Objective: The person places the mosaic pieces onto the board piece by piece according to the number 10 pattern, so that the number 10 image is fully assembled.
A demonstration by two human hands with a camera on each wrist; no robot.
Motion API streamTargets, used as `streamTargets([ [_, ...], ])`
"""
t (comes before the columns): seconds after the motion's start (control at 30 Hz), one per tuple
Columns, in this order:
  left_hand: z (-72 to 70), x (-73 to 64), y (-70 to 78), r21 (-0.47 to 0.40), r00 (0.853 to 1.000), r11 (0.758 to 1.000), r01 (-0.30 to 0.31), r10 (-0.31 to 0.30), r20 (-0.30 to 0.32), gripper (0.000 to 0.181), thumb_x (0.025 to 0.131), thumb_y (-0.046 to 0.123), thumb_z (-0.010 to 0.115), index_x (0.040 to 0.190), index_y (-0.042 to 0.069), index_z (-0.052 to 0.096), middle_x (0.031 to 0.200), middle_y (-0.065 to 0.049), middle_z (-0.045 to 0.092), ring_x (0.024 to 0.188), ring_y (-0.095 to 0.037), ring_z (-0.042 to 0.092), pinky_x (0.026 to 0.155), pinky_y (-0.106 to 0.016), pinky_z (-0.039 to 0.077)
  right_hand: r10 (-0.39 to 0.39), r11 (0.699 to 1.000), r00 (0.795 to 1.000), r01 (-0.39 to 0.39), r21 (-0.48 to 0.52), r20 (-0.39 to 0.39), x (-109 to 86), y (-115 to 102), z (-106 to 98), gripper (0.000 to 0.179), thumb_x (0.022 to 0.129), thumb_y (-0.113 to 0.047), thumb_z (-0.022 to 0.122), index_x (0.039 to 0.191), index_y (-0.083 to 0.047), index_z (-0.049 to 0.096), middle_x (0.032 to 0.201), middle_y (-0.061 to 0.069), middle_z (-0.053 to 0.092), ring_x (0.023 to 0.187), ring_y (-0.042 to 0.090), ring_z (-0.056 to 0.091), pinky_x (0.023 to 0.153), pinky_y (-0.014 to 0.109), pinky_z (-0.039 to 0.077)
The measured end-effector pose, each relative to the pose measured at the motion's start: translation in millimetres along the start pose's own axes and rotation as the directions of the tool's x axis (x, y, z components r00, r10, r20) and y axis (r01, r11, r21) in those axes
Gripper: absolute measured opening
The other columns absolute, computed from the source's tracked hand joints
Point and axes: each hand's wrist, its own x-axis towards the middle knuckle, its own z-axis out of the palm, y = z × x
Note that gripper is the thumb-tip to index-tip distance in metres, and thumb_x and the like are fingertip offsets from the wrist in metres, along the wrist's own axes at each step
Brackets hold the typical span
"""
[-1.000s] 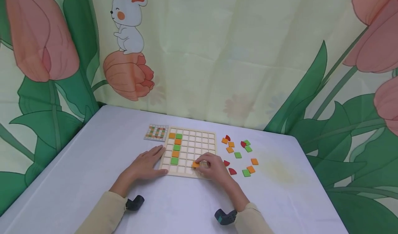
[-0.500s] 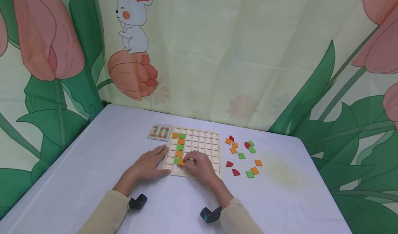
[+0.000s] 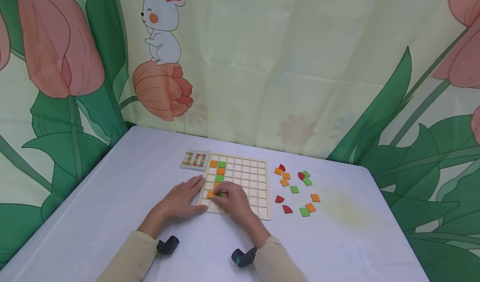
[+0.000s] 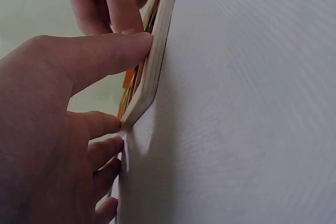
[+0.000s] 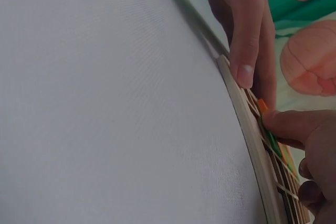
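A wooden grid board (image 3: 258, 190) lies on the table, with orange and green square tiles set in its left columns. My right hand (image 3: 234, 199) pinches an orange square tile (image 3: 211, 194) between thumb and fingers over the board's lower left cells. In the right wrist view that orange tile (image 5: 262, 105) stands tilted at the fingertips. My left hand (image 3: 183, 199) rests flat at the board's left side, fingers extended. Its thumb touches the board's near edge (image 4: 153, 72) in the left wrist view. The right hand partly hides the lower tiles of the second column.
A small pattern card (image 3: 195, 160) lies beyond the left hand, beside the board's upper left corner. Loose orange, green and red pieces, among them a green tile (image 3: 294, 189) and a red quarter-circle (image 3: 287, 209), are scattered right of the board. A printed curtain (image 3: 255, 65) hangs behind.
My right hand has carried the orange tile leftward across the board's lower rows, past the second column to the first. The left hand stays at the board's edge. The head view has shifted slightly.
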Motion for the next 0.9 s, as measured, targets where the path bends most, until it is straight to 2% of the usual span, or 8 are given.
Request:
streamTargets([
  [0.2,0.9,1.6,1.2,-0.001,1.000,1.000,0.008,-0.008,-0.005,0.089,0.086,0.057,0.061,0.154,0.012,0.026,0.162,-0.009,0.021,0.149,-0.031,0.022,0.118,-0.058,0.021,-0.005,0.998,1.000,0.006,-0.055,0.007,5.1,-3,8,0.014,0.082,-0.023,0.077,0.095,-0.018,0.078,0.105,-0.006,0.074,0.106,0.011,0.065,0.095,0.030,0.051],
  [0.4,0.6,1.7,-0.2,0.011,1.000,1.000,0.003,-0.003,-0.003,0.089,0.086,0.057,0.061,0.153,0.011,0.027,0.162,-0.010,0.021,0.149,-0.032,0.022,0.117,-0.059,0.021,0.031,0.997,0.998,-0.027,-0.068,0.052,7.2,-7,11,0.016,0.084,-0.028,0.075,0.098,-0.021,0.078,0.108,-0.012,0.072,0.101,0.008,0.062,0.086,0.026,0.050],
  [0.5,0.0,2.3,0.3,0.019,1.000,1.000,0.001,-0.001,-0.002,0.090,0.085,0.058,0.061,0.154,0.011,0.026,0.162,-0.010,0.021,0.149,-0.033,0.021,0.117,-0.059,0.021,0.019,0.998,0.998,-0.015,-0.060,0.058,6.6,-7,8,0.014,0.084,-0.027,0.075,0.096,-0.020,0.077,0.110,-0.010,0.071,0.106,0.010,0.062,0.092,0.029,0.051],
  [0.6,-1.1,2.7,1.2,0.025,1.000,1.000,0.000,0.000,-0.004,0.090,0.085,0.059,0.060,0.154,0.011,0.025,0.162,-0.011,0.021,0.149,-0.033,0.021,0.117,-0.058,0.021,-0.001,0.999,0.999,0.003,-0.048,0.036,5.7,-5,3,0.012,0.084,-0.026,0.076,0.094,-0.020,0.077,0.109,-0.008,0.071,0.109,0.012,0.063,0.096,0.032,0.051],
  [0.67,-2.4,2.7,2.0,0.023,1.000,1.000,-0.006,0.006,-0.009,0.090,0.086,0.058,0.061,0.154,0.010,0.026,0.162,-0.011,0.022,0.149,-0.033,0.022,0.117,-0.058,0.022,-0.004,0.999,1.000,0.004,-0.032,0.011,4.8,-4,0,0.012,0.083,-0.024,0.076,0.094,-0.019,0.077,0.108,-0.007,0.071,0.109,0.012,0.064,0.094,0.031,0.052],
  [0.9,-2.4,0.8,3.0,0.014,1.000,1.000,-0.005,0.005,-0.010,0.088,0.086,0.054,0.063,0.153,0.010,0.028,0.161,-0.012,0.023,0.148,-0.034,0.024,0.116,-0.059,0.023,0.067,0.997,0.998,-0.066,0.042,-0.011,-0.3,3,-12,0.013,0.083,-0.023,0.076,0.096,-0.019,0.076,0.107,-0.008,0.070,0.104,0.009,0.062,0.082,0.023,0.051],
])
